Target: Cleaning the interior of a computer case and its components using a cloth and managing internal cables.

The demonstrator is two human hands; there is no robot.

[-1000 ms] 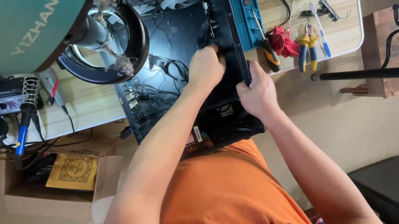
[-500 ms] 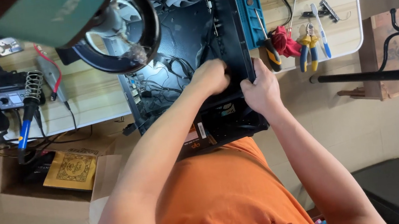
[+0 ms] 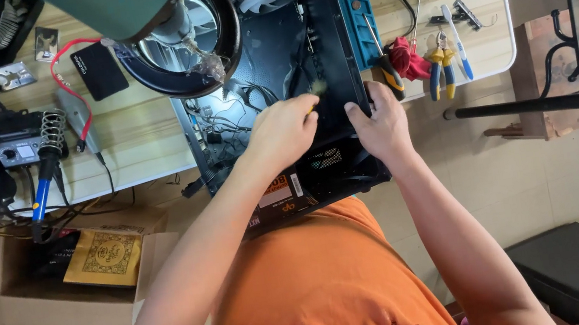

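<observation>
My bench point(image 3: 147, 130) sits in bright, even daylight with soft shadows. The open computer case point(image 3: 276, 73) stays dark inside. My left hand point(image 3: 285, 131) blurs slightly; the teal lamp head point(image 3: 128, 3) close overhead is out of focus.

left hand point(image 3: 285, 131) fingertips blurred inside computer case point(image 3: 336, 64); case top cut off.

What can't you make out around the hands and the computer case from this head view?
- Left hand: its fingertips are curled under, and the small brush-like tip beside them is blurred.
- Right hand: its palm side is hidden against the computer case wall.
- Case interior: the ring lamp covers its left part.
</observation>
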